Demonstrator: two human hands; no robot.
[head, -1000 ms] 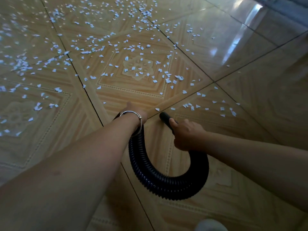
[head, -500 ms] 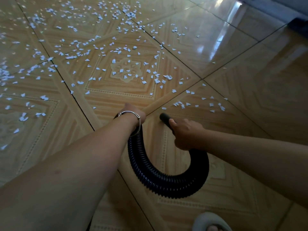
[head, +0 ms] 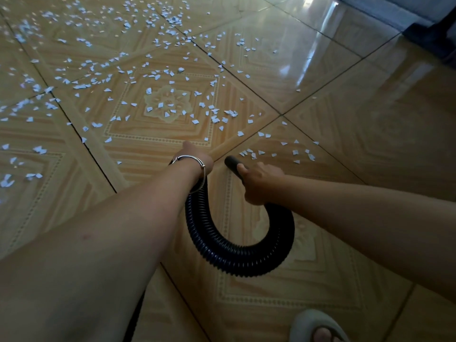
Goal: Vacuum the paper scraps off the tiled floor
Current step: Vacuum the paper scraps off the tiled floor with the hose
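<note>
Right hand (head: 261, 183) grasps black ribbed hose (head: 237, 257) just behind its smooth nozzle (head: 230, 162), thumb lying along tube. Hose loops in U toward left hand (head: 197, 156); its fingers hidden behind wrist, grip cannot be told. Silver bracelet (head: 190, 159) on left wrist. Paper scraps (head: 158, 104) scattered over tiled floor (head: 370, 144) ahead, nearest ones just beyond nozzle. Slipper (head: 311, 322) at bottom edge.

The room is dim. Light comes from the top right, and the shiny tiled floor (head: 370, 134) has a bright white glare (head: 318, 23) there. The floor close by looks darker and browner. The left arm (head: 98, 243) and right arm (head: 370, 218) are in shade. Paper scraps (head: 160, 104) in the middle look sharp, but the far ones at top left are fuzzy. Tile lines bend near the edges. The top right corner is almost black.
</note>
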